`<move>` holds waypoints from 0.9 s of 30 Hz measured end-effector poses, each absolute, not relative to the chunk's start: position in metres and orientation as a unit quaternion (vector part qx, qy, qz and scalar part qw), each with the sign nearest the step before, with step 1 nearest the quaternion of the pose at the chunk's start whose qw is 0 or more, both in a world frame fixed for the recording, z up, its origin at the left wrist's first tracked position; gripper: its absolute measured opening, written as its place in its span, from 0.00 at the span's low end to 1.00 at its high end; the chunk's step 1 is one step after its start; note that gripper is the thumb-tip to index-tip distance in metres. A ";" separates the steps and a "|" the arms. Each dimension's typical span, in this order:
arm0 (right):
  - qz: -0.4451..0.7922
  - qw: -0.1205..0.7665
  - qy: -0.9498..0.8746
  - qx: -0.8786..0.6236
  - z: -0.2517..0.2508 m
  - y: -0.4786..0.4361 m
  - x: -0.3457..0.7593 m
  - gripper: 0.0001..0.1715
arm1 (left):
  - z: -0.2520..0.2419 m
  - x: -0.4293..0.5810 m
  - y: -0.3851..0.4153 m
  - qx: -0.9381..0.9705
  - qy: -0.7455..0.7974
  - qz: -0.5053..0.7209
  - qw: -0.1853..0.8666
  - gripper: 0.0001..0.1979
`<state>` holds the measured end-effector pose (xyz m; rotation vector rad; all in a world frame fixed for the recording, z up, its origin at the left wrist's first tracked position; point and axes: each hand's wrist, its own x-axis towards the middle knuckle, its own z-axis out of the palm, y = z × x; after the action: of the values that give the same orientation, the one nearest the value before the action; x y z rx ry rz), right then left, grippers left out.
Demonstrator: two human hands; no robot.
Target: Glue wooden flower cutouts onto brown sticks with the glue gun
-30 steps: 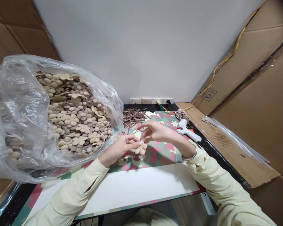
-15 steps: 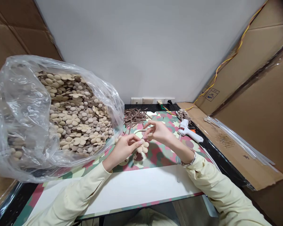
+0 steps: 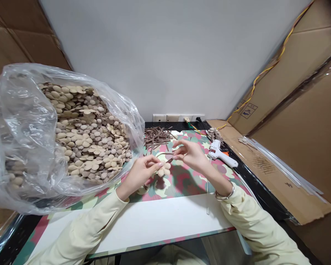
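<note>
The left hand (image 3: pixel 140 172) pinches a beige petalled flower (image 3: pixel 164 169) between thumb and fingertips, while the right hand (image 3: pixel 191 155), close against it half a second ago, now stands a little apart, pinching a thin brown strip (image 3: pixel 169 160) just beyond the flower. Past both grips lies a heap of brown strips (image 3: pixel 157 137); right of them, a white glue gun (image 3: pixel 222 154).
</note>
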<state>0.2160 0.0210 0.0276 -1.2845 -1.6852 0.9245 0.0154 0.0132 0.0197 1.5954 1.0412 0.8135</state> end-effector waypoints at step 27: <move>-0.020 0.203 -0.899 -0.388 0.048 -0.009 0.207 0.10 | 0.011 0.031 0.003 0.705 0.417 0.413 0.398 0.10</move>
<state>0.2072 -0.0090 0.0483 -1.0840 -2.5075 -0.0548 0.0312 0.0033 0.0111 1.7849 1.0570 1.0454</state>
